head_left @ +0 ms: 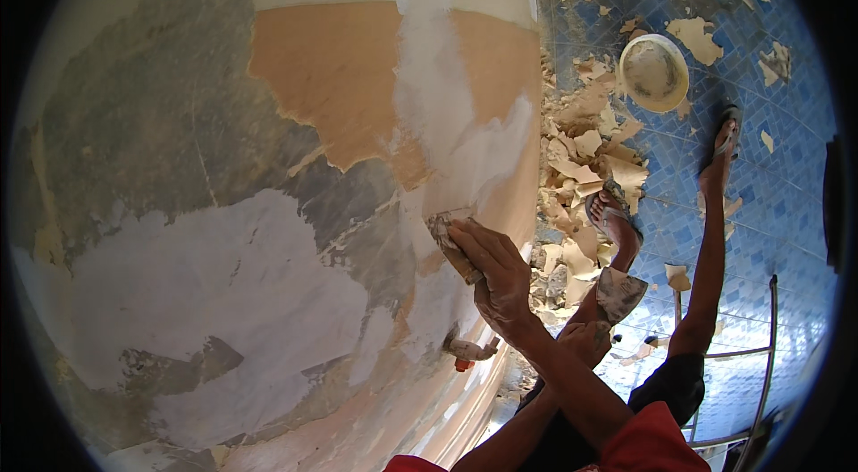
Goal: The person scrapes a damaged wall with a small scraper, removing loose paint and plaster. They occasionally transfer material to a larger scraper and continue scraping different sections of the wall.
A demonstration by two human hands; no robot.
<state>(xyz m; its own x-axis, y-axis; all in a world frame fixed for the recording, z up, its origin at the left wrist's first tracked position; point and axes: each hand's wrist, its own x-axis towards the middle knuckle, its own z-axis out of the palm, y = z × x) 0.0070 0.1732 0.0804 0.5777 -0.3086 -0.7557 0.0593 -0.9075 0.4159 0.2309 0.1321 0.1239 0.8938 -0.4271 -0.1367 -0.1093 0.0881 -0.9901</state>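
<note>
My right hand (502, 280) is closed on a putty knife (454, 244), its wide smeared blade flat against the wall (331, 61). White putty (438, 70) runs up the wall above the blade in a wet-looking band. Crossing beneath my right forearm, my left arm reaches rightward. My left hand (585, 342) is closed around a second putty knife, a scraper (621, 295), whose broad, dirty blade points up and away from the wall. Its handle is mostly hidden in my fingers.
A tap (469, 349) juts from the wall below my right hand. Peeled paint flakes (572, 159) heap along the wall's foot, beside my sandalled foot (612, 217). A round tub (654, 72) stands on the blue tiles (679, 159). A metal frame (771, 338) is at lower right.
</note>
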